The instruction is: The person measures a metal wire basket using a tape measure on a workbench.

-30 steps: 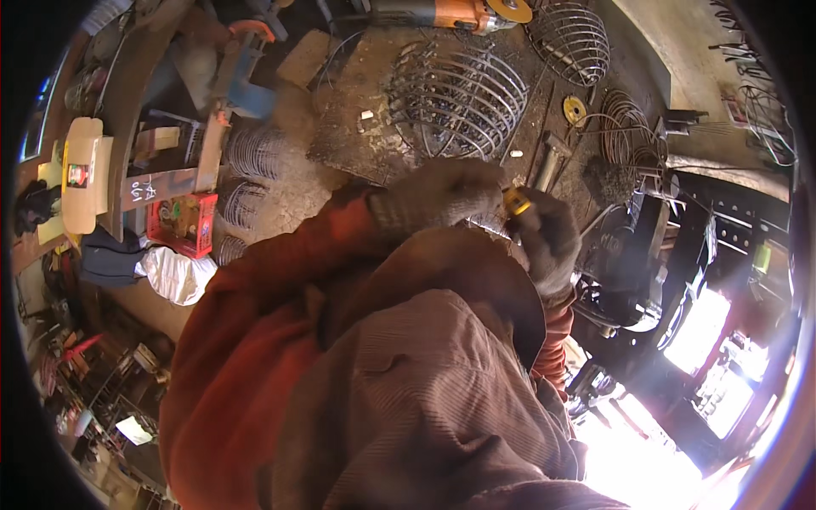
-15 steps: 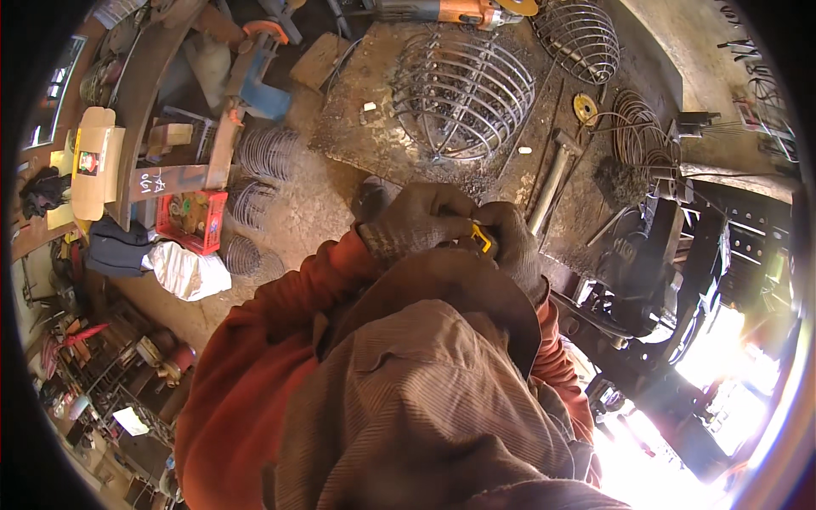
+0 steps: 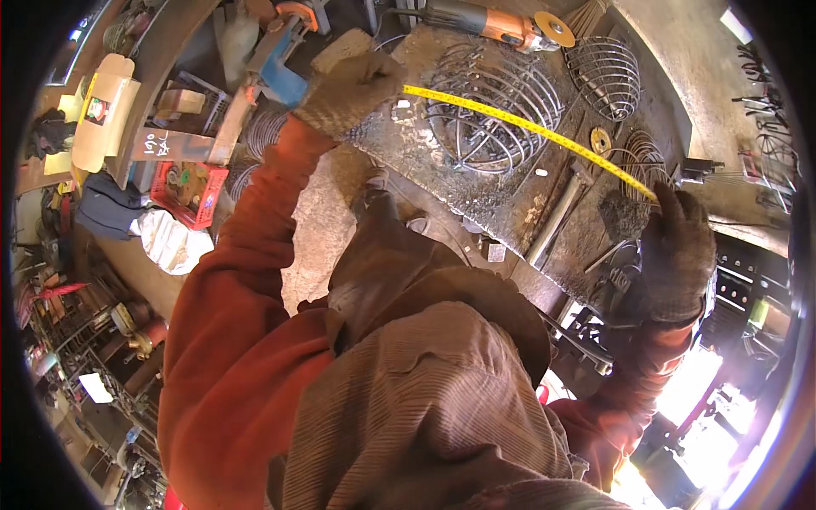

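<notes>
A yellow tape measure blade [image 3: 544, 133] stretches across in front of me, sloping down from left to right above a rusty metal work table [image 3: 442, 183]. Its left end is in my gloved left hand [image 3: 353, 92], closed at the table's left side. My gloved right hand [image 3: 677, 251] grips the other end beyond the table's right side; the tape's case is not visible. Under the blade lies a rounded cage of bent steel rods [image 3: 491, 166], and neither hand touches it.
An angle grinder [image 3: 484, 23] lies at the table's far edge, with a second rod cage [image 3: 605, 78] to its right. A hammer [image 3: 557, 219] and a wire coil [image 3: 643, 153] rest on the right. A red crate [image 3: 194, 204] stands at left.
My hands were together near my chest around a small yellow item. They have moved apart, left hand forward and left, right hand to the right, and the tape blade is now drawn out between them.
</notes>
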Demonstrator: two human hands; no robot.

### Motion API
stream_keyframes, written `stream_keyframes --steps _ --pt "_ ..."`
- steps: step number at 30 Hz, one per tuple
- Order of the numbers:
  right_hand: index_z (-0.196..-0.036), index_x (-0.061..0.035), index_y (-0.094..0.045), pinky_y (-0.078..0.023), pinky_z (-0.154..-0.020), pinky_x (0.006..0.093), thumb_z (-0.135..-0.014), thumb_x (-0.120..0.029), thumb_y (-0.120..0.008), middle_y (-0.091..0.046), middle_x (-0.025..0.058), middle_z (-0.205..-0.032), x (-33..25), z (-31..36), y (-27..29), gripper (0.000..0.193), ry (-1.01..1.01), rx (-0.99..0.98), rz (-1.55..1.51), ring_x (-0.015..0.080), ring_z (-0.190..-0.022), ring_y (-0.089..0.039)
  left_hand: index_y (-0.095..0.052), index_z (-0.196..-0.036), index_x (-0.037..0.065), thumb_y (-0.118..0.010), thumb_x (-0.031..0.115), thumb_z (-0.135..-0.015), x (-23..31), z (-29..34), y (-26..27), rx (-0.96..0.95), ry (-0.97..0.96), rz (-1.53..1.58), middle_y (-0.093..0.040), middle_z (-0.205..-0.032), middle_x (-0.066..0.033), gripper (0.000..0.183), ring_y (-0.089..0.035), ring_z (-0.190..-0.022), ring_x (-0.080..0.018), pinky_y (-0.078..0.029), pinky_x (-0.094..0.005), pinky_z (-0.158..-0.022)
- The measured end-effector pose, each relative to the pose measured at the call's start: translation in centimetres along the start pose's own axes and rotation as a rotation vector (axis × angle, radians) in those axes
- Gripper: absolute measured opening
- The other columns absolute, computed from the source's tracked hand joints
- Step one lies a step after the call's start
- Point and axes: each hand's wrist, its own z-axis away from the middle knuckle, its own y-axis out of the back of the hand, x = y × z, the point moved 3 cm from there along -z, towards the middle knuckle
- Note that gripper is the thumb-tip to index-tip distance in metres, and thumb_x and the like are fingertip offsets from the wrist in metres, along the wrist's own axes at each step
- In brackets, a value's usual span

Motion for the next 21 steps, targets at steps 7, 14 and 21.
stream_keyframes --steps 7,14,21 --pt "-0.107 -0.0111 -0.07 -0.053 -0.077 0.0492 -0.092 -0.017 -0.072 -0.065 0.0119 -0.096 0.5 -5.4 2.7 0.016 0.202 0.126 0.097 0.035 -0.092 -0.066 -0.07 -0.1 0.003 -0.068 0.011 -0.099 -3.5 -1.3 -2.6 0.04 -0.165 -0.163 -0.066 -0.087 -0.0054 0.008 -0.062 -0.079 -0.0145 -0.051 -0.0321 -0.072" --pt "-0.088 -0.0078 -0.065 -0.055 -0.074 0.0471 -0.094 -0.017 -0.067 -0.064 0.0125 -0.086 0.5 -10.7 4.6 0.011 0.376 -0.006 0.234 0.0349 -0.082 -0.068 -0.068 -0.102 0.003 -0.069 0.012 -0.094 -2.7 -2.0 -4.5 0.04 -0.392 -0.599 -0.067 -0.095 -0.0167 0.012 -0.066 -0.089 -0.0379 -0.052 -0.0452 -0.081" --pt "-0.089 -0.0051 -0.069 -0.055 -0.075 0.05 -0.092 -0.014 -0.068 -0.066 0.0169 -0.083 -0.3 -14.9 5.2 0.009 0.397 -0.008 0.288 0.038 -0.082 -0.069 -0.069 -0.101 0.005 -0.07 0.012 -0.093 -2.6 -1.3 -4.7 0.067 -0.34 -0.546 -0.067 -0.093 -0.0167 0.011 -0.067 -0.089 -0.0394 -0.052 -0.0475 -0.079"
